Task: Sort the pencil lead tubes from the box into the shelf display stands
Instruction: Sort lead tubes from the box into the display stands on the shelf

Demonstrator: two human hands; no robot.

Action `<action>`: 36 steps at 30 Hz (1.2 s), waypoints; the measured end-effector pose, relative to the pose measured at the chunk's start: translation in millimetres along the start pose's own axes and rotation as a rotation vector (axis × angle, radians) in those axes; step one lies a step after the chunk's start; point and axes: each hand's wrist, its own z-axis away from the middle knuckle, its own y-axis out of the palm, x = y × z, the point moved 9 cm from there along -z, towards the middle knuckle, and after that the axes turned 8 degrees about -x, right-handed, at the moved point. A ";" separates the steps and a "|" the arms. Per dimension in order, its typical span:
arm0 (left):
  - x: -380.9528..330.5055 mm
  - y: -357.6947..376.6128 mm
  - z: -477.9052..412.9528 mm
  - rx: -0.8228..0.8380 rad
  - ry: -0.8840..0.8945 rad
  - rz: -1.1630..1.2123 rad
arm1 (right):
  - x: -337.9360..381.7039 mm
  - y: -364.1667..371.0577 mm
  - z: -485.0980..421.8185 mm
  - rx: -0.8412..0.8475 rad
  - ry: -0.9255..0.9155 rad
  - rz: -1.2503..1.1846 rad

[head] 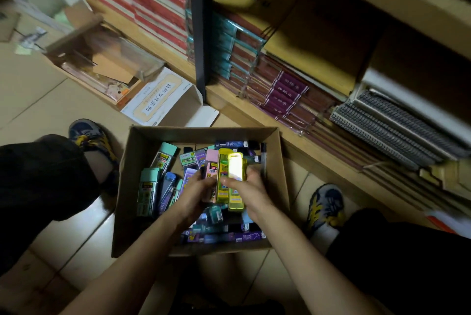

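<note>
An open cardboard box (132,177) sits on the floor between my feet, filled with several pencil lead tubes in mint, purple, blue and pink. My left hand (195,193) grips a pink tube (211,169) over the box's middle. My right hand (246,191) holds yellow tubes (233,167) upright beside it, thumb across their front. The two hands are close together, with the pink and yellow tubes side by side. Mint tubes (147,192) lie at the box's left side, purple ones (229,235) along its near wall.
A wooden shelf (300,146) runs diagonally on the right, packed with notebooks and spiral pads (390,123). A black upright post (201,21) divides it. Open boxes (163,100) of stationery lie on the tiled floor at upper left. My shoes (325,205) flank the box.
</note>
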 end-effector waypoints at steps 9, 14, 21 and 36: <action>-48.0 43.3 40.0 0.137 0.160 0.099 | 64.4 -12.7 34.9 -0.048 -0.210 -0.058; -72.5 60.1 60.3 0.111 0.211 0.177 | 107.5 -30.5 61.2 -0.056 -0.304 -0.319; -100.1 89.0 90.1 0.192 0.297 0.092 | 144.2 -29.4 99.7 0.016 -0.353 -0.323; -180.5 115.8 146.9 0.285 0.593 -0.074 | 227.3 -35.2 152.6 0.108 -0.470 -0.406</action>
